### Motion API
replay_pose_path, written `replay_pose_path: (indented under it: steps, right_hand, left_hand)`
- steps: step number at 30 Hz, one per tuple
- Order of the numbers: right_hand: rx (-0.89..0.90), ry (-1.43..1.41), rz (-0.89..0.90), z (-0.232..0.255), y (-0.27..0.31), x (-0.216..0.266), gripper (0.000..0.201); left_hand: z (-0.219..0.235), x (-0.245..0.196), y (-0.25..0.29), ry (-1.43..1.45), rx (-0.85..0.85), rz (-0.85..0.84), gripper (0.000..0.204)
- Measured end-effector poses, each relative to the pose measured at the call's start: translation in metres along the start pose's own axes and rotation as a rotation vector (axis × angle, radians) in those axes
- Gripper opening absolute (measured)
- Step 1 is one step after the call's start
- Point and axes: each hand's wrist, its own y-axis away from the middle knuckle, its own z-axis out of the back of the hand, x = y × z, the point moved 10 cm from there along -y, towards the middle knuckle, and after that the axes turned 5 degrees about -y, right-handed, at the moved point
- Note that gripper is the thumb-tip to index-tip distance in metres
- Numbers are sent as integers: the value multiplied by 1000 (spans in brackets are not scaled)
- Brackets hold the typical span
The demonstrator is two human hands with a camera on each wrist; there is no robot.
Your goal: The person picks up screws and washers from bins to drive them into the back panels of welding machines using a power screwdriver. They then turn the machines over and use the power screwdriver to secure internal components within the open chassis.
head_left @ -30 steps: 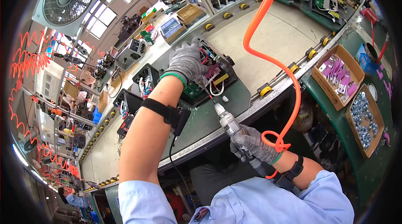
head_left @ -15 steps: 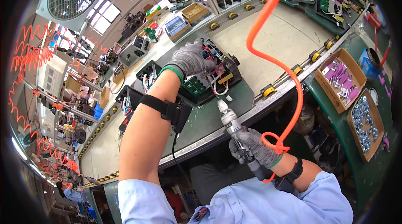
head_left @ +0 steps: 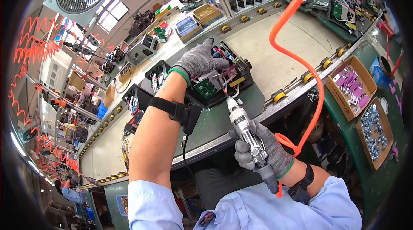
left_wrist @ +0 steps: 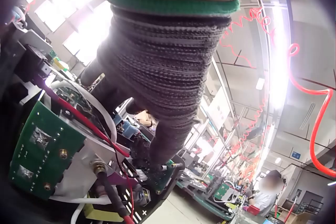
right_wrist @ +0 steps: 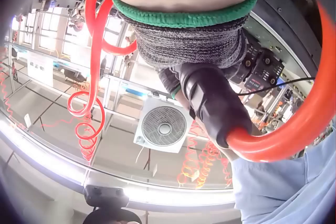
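My gloved left hand (head_left: 200,62) reaches over an open electronic unit, its index finger and thumb stretched out across the top. Green circuit boards (head_left: 205,88), a red wire (left_wrist: 86,121) and white cables (head_left: 234,83) show inside the unit's black case (head_left: 246,81). In the left wrist view the thumb points down beside the parts, while the other fingertips are hidden behind them. With my gloved right hand (head_left: 277,154) I grip an air screwdriver (head_left: 244,127). Its bit points up at the unit's near side, close to the white cable. An orange hose (right_wrist: 273,145) runs from its rear end.
Orange air hose (head_left: 297,60) hangs across the right side. Boxes of purple parts (head_left: 350,86) and metal nuts (head_left: 373,131) stand on the green bench (head_left: 340,144) at right. More black cases (head_left: 140,96) sit left of the unit. Rollers (head_left: 279,96) line the worktop edge.
The screwdriver has turned in my right hand's grip, showing more of its side, and its bit has come up to the unit. My left index finger and thumb have straightened.
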Motion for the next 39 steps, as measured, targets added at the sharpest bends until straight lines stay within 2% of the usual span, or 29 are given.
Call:
replay_pose_path:
  steps: [6,10,13,16,18,19,21,22,23,24,25,26,28,30,31,33,34,39]
  right_hand:
    - [-33,96,24,-2,-8,6,64]
    - [-31,103,50,-6,-8,6,64]
    - [-68,91,39,-4,-12,3,71]
    - [-79,85,50,1,-12,5,73]
    - [-85,95,42,2,-12,5,73]
    - [-86,94,37,2,-12,4,73]
    - [-100,105,35,7,-14,2,73]
    - [-79,127,32,9,-16,4,72]
    - [-59,148,27,10,-18,4,71]
    - [-114,194,30,10,-18,4,61]
    - [-64,142,28,7,-19,4,62]
    - [-45,138,15,3,-21,3,62]
    - [-29,135,0,-5,-22,4,64]
    - [-66,160,26,-11,-19,4,64]
    - [-82,173,64,-15,-15,4,64]
    - [-853,469,553,8,35,17,61]
    - [-868,488,531,10,36,16,61]
    - [-644,472,370,11,14,8,63]
  left_hand:
    - [1,2,-3,-14,-69,-23,116]
    - [2,-1,1,-29,-47,5,115]
    - [1,0,9,-48,-49,2,107]
    - [16,-6,41,-108,-146,0,100]
    - [49,-29,78,-344,-488,-166,83]
    - [54,-29,92,-337,-495,-152,83]
    - [62,-47,125,-507,-350,-168,66]
    - [65,-51,143,-511,-387,-207,41]
    - [69,-53,157,-503,-391,-184,41]
    - [62,-54,167,-518,-256,-153,33]
    - [53,-52,181,-525,-119,-125,30]
    - [62,-60,202,-540,-221,-179,31]
    - [68,-68,232,-520,-217,-238,27]
    - [103,-87,289,-454,-590,-354,18]
    - [97,-92,293,-470,-199,-324,36]
    - [87,-70,305,-423,-191,-293,35]
    - [79,-65,310,-399,-186,-279,34]
    - [55,-57,333,-319,-196,-264,27]
